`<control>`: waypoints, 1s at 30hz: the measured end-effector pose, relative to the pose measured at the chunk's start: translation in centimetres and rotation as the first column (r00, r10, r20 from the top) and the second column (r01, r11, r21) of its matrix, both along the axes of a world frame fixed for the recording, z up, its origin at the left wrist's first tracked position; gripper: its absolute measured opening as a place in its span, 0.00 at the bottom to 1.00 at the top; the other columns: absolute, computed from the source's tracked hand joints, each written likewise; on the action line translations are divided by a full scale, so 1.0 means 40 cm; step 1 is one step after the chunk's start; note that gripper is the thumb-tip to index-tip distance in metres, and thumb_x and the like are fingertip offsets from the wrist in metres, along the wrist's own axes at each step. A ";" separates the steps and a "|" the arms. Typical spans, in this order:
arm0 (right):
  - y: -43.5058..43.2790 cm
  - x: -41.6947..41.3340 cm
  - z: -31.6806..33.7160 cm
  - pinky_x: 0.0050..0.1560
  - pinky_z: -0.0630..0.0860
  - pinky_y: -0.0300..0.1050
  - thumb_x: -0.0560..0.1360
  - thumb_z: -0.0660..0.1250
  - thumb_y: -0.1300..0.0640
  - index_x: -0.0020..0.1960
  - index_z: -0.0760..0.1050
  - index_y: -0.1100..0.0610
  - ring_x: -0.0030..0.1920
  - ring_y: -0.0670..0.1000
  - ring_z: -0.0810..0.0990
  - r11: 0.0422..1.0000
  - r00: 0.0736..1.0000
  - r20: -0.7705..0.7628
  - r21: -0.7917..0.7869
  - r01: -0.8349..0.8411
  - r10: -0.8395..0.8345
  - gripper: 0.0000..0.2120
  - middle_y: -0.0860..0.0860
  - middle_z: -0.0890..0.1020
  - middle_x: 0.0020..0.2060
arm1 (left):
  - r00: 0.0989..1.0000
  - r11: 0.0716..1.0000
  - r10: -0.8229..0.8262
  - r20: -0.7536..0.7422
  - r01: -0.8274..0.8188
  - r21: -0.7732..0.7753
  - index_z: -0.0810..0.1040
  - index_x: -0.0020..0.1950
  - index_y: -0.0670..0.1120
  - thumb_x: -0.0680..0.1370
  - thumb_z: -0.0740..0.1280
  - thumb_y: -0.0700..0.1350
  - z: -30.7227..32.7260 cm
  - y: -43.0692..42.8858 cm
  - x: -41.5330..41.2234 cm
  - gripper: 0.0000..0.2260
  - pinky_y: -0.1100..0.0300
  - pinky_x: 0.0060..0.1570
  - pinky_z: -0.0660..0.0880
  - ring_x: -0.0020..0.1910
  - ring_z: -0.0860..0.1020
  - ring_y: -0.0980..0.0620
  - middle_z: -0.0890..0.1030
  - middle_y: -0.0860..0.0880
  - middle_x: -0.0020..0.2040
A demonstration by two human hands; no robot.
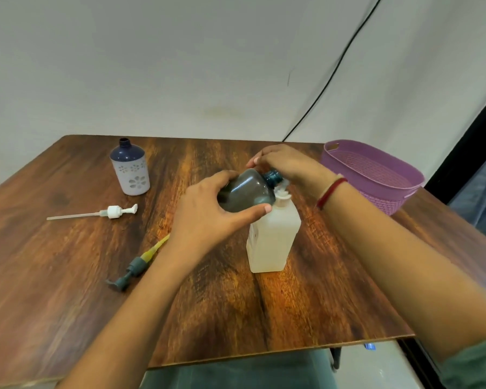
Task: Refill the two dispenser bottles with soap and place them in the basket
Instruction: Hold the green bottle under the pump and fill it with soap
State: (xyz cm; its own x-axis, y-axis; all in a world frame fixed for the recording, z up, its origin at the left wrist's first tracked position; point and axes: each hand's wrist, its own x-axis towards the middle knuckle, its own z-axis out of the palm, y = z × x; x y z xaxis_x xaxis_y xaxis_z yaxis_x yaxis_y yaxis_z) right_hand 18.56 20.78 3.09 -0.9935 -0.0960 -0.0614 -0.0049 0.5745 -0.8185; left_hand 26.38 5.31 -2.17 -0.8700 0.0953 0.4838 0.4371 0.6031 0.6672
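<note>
On the head camera I see the grey bottle (247,190) held in the air almost on its side. Its long axis runs left to right, and the neck points right, just above the cap of the upright soap container (272,237) at mid-table. The left hand (205,211) grips the bottle's body, thumb near side, fingers far side. The right hand (288,164) curls its fingers over the neck; I cannot tell whether they hold it. I count two dispenser bottles; the second, the floral bottle (129,169), stands upright far left with its neck open. Two pumps lie flat: the white pump (111,212) crosswise and the dark pump (135,266) diagonal. One basket (376,175) sits at the far right edge of the table (236,318), with bare wood between it and the soap container.
</note>
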 end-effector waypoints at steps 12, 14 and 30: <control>0.000 -0.007 0.016 0.44 0.74 0.40 0.79 0.59 0.62 0.47 0.79 0.57 0.54 0.54 0.77 0.996 0.999 0.020 0.081 -0.043 0.041 0.10 0.54 0.79 0.54 | 0.999 0.999 -0.020 -0.031 0.021 0.030 0.77 0.62 0.50 0.62 0.69 0.68 0.002 -0.001 -0.007 0.35 0.56 0.51 0.78 0.51 0.77 0.58 0.80 0.54 0.54; -0.002 -0.010 0.034 0.43 0.72 0.37 0.79 0.60 0.59 0.49 0.79 0.56 0.53 0.51 0.76 0.988 0.997 0.030 0.136 -0.071 0.067 0.08 0.52 0.79 0.53 | 0.999 0.999 -0.024 -0.041 0.026 0.030 0.76 0.63 0.50 0.61 0.69 0.70 0.007 0.001 -0.012 0.36 0.55 0.52 0.78 0.52 0.77 0.58 0.80 0.54 0.55; 0.014 -0.005 -0.014 0.29 0.75 0.32 0.77 0.61 0.65 0.49 0.80 0.59 0.42 0.46 0.79 0.970 0.999 0.034 -0.243 0.022 -0.014 0.09 0.51 0.81 0.42 | 0.999 0.998 -0.024 -0.022 0.025 0.050 0.78 0.59 0.53 0.60 0.66 0.72 -0.005 -0.003 -0.028 0.35 0.57 0.46 0.79 0.47 0.78 0.61 0.81 0.58 0.49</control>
State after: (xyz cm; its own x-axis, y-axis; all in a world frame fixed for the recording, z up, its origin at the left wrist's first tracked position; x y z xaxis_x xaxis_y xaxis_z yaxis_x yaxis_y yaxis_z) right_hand 18.37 21.33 2.55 -0.9931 -0.0939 -0.0703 0.0322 0.3577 -0.9333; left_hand 25.27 5.20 -2.35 -0.8572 0.0918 0.5067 0.4656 0.5583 0.6867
